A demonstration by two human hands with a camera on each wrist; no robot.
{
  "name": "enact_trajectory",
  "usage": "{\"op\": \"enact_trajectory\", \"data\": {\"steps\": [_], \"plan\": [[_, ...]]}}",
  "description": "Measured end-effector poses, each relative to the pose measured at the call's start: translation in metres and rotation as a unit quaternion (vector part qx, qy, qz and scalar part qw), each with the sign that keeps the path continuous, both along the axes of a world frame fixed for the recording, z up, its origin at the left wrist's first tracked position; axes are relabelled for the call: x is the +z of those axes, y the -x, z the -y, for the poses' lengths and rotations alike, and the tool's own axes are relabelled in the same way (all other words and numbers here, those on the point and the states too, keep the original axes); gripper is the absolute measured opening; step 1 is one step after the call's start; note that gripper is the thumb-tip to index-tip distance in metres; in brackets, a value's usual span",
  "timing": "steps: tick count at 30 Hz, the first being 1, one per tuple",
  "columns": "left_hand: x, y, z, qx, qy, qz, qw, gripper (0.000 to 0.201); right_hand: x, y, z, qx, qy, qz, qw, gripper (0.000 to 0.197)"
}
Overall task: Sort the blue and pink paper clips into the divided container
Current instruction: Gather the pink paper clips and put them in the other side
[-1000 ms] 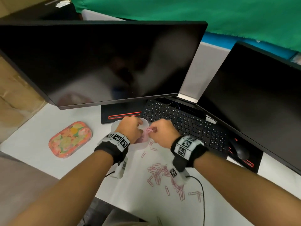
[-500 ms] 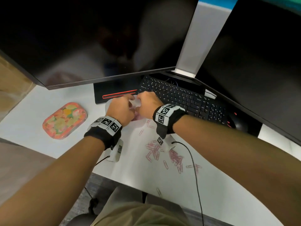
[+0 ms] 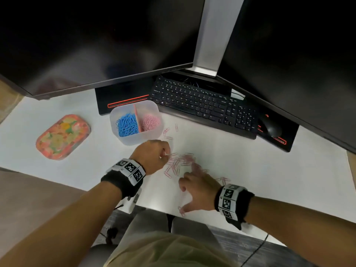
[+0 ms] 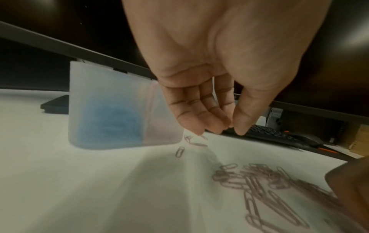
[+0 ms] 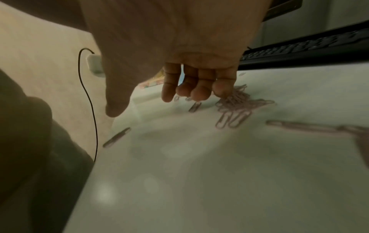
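A translucent divided container (image 3: 134, 140) stands on the white table, with blue paper clips (image 3: 127, 126) in its left compartment and pink paper clips (image 3: 149, 122) in its right. Loose pink clips (image 3: 179, 163) lie in a pile in front of it. My left hand (image 3: 167, 153) hovers at the pile's left edge; in the left wrist view its fingers (image 4: 211, 124) hang down with the thumb close, and I see nothing held. My right hand (image 3: 187, 186) is spread over the pile's near side, fingertips (image 5: 196, 94) at the clips (image 5: 237, 100). One clip (image 3: 181, 211) lies by the thumb at the table's edge.
A black keyboard (image 3: 204, 105) and mouse (image 3: 271, 128) lie behind and to the right, under two dark monitors (image 3: 86, 39). A floral tin (image 3: 62, 136) sits at the left. A few stray clips (image 3: 169, 132) lie right of the container. The table's front edge (image 3: 154, 206) is near my wrists.
Both hands have left the container and pulled back toward me to the loose pile. The container now stands uncovered. The head view has tilted down.
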State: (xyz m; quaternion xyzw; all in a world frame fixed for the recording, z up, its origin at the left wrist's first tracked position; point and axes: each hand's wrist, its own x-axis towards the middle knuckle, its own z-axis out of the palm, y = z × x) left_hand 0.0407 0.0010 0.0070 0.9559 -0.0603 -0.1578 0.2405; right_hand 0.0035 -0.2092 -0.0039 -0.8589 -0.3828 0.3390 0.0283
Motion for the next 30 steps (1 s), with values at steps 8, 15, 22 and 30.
{"op": "enact_trajectory", "data": {"steps": [8,15,22,30], "plan": [[-0.009,0.01,0.005,0.028,-0.015,-0.045,0.998,0.008,-0.001,-0.003,-0.006,-0.016,-0.017,0.036,0.999,0.055],[-0.01,0.015,-0.002,0.046,-0.023,-0.045,0.998,0.011,-0.015,0.013,-0.011,0.018,-0.004,0.043,0.999,0.07],[-0.02,0.024,-0.005,0.039,-0.031,-0.071,0.996,0.023,-0.009,-0.029,-0.007,-0.079,-0.031,0.092,0.992,0.068],[-0.028,0.037,0.005,0.021,-0.045,-0.134,0.99,0.112,-0.001,-0.018,0.08,-0.318,-0.042,0.003,0.947,0.049]]}}
